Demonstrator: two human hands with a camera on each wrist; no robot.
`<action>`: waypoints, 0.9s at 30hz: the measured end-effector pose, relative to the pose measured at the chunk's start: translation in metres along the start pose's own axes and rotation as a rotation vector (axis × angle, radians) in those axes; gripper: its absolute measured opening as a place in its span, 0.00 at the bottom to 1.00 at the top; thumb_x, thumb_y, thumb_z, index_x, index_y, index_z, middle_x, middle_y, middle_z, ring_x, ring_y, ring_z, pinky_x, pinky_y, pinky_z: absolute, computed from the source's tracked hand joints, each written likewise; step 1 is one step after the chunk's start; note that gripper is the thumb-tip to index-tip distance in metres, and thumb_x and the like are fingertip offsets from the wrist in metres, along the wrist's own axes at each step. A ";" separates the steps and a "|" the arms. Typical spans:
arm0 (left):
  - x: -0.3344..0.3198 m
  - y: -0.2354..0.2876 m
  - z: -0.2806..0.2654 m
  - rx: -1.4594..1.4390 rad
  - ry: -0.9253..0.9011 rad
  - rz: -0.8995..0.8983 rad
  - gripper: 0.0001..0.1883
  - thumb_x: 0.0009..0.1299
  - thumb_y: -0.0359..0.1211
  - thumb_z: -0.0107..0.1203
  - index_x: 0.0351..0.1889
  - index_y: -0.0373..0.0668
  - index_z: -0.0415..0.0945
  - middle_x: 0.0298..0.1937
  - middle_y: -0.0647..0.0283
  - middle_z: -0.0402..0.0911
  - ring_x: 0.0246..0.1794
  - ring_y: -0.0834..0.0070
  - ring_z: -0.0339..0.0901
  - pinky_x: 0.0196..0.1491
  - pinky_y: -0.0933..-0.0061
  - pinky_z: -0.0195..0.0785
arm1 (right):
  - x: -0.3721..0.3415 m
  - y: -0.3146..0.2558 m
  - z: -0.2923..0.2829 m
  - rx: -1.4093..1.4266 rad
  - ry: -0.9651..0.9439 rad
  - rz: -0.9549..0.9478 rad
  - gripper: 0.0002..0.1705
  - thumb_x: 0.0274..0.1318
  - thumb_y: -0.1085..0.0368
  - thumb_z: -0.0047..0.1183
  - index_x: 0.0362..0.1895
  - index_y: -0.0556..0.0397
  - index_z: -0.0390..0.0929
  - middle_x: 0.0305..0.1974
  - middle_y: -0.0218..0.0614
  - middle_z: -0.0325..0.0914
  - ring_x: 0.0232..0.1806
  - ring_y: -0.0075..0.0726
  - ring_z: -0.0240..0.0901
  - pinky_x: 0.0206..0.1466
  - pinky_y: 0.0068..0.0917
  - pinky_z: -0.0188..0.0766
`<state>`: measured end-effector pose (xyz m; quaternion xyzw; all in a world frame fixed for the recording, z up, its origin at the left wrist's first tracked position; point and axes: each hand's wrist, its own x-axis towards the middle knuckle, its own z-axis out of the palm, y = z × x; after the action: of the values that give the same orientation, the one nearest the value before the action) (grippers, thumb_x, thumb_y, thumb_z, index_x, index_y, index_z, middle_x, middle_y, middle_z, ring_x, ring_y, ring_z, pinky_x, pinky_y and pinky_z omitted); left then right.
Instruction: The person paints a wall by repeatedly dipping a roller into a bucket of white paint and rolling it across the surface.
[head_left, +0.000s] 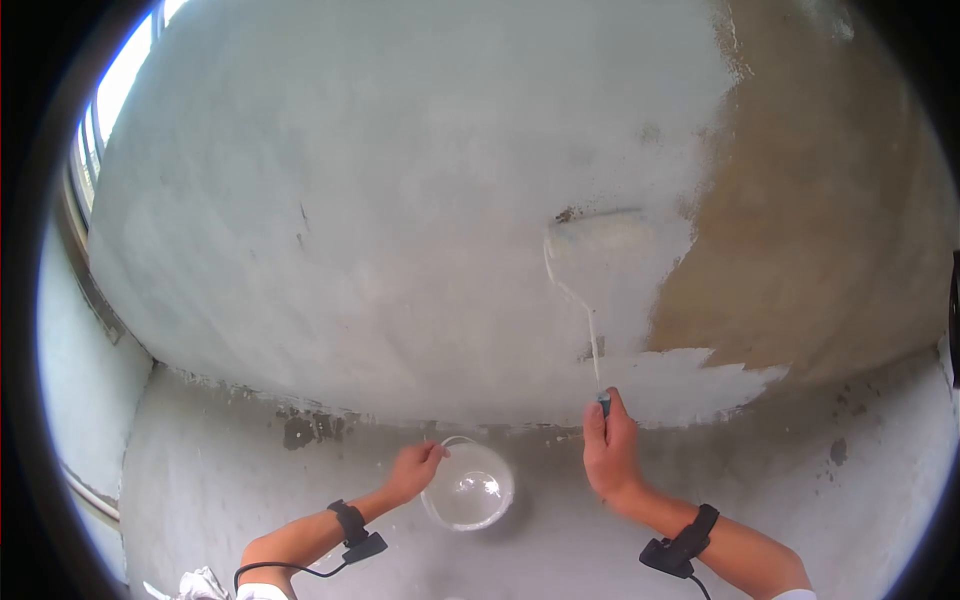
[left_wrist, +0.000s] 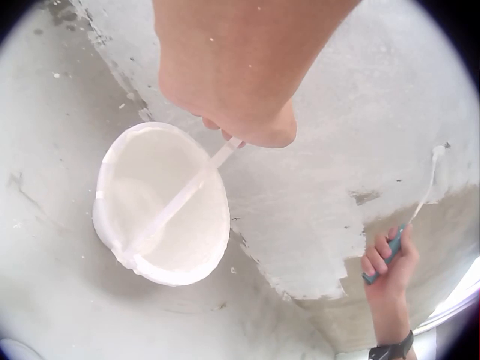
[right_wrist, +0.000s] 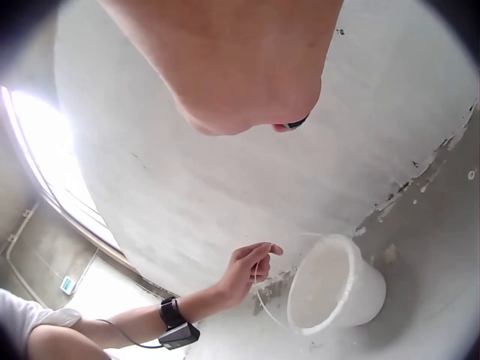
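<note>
My right hand [head_left: 612,455] grips the blue handle [left_wrist: 371,277] of a paint roller, its thin rod bent up to a pale roller head [head_left: 600,232]. The roller head lies against the wall, near a small dark patch. With curled fingers my left hand [head_left: 415,470] holds the thin white bail of a white bucket [right_wrist: 367,294]. Shiny pale liquid [head_left: 475,488] shows inside the bucket. In the left wrist view the bail crosses over the bucket's mouth up to the hand. My right fingers are mostly hidden behind the hand in the right wrist view.
A pale grey coat covers most of the wall [head_left: 380,200]; a bare brown area [head_left: 800,220] with a ragged border lies right. The grey floor [head_left: 560,560] has dark spots along the wall's foot. A bright window [head_left: 122,75] stands at left, and crumpled white cloth [head_left: 200,585] at lower left.
</note>
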<state>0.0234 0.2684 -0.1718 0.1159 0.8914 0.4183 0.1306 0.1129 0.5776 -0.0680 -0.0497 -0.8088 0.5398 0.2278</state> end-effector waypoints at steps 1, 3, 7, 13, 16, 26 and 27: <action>0.002 -0.001 0.000 0.001 0.002 0.000 0.17 0.74 0.40 0.47 0.41 0.38 0.82 0.22 0.56 0.77 0.23 0.70 0.74 0.32 0.66 0.67 | 0.001 -0.009 -0.004 -0.018 -0.023 0.007 0.17 0.71 0.59 0.40 0.46 0.65 0.65 0.19 0.46 0.70 0.20 0.50 0.71 0.26 0.40 0.65; 0.004 0.000 0.000 -0.007 0.008 0.012 0.17 0.74 0.40 0.47 0.41 0.38 0.82 0.23 0.55 0.78 0.23 0.69 0.74 0.33 0.66 0.67 | 0.003 -0.026 -0.007 -0.049 -0.064 0.012 0.16 0.70 0.59 0.41 0.44 0.64 0.65 0.20 0.48 0.72 0.21 0.55 0.73 0.25 0.42 0.65; 0.005 -0.004 0.001 -0.007 0.015 0.032 0.17 0.74 0.40 0.47 0.41 0.39 0.82 0.24 0.54 0.79 0.25 0.66 0.76 0.34 0.65 0.68 | -0.003 -0.026 0.010 -0.129 -0.135 -0.048 0.16 0.70 0.58 0.41 0.42 0.62 0.65 0.20 0.50 0.73 0.24 0.63 0.73 0.26 0.43 0.65; 0.003 -0.001 -0.001 0.049 0.023 0.061 0.17 0.74 0.40 0.46 0.40 0.39 0.82 0.24 0.54 0.79 0.25 0.65 0.77 0.34 0.65 0.68 | 0.003 -0.021 0.010 0.077 -0.190 0.017 0.18 0.70 0.55 0.44 0.41 0.60 0.65 0.17 0.45 0.69 0.20 0.49 0.72 0.23 0.40 0.62; 0.001 0.005 -0.003 0.020 0.010 0.015 0.17 0.75 0.40 0.46 0.40 0.39 0.82 0.23 0.55 0.77 0.23 0.68 0.75 0.32 0.66 0.67 | 0.003 -0.016 0.004 0.352 -0.312 0.138 0.18 0.71 0.54 0.43 0.39 0.58 0.65 0.15 0.34 0.63 0.16 0.31 0.63 0.20 0.33 0.57; 0.006 -0.012 -0.001 -0.048 -0.004 0.001 0.17 0.75 0.40 0.46 0.41 0.38 0.82 0.22 0.58 0.76 0.23 0.74 0.72 0.32 0.68 0.66 | -0.014 -0.008 -0.002 0.351 -0.408 0.126 0.17 0.71 0.54 0.44 0.43 0.57 0.71 0.21 0.25 0.64 0.24 0.18 0.56 0.26 0.24 0.56; 0.008 -0.017 -0.002 -0.043 0.004 0.029 0.17 0.76 0.41 0.46 0.40 0.38 0.82 0.21 0.62 0.74 0.23 0.77 0.69 0.31 0.70 0.64 | -0.017 0.005 -0.001 0.272 -0.422 0.096 0.17 0.70 0.54 0.44 0.42 0.57 0.71 0.21 0.26 0.65 0.24 0.19 0.57 0.27 0.24 0.57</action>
<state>0.0132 0.2594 -0.1848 0.1250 0.8808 0.4392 0.1253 0.1279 0.5750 -0.0772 0.0570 -0.7552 0.6522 0.0326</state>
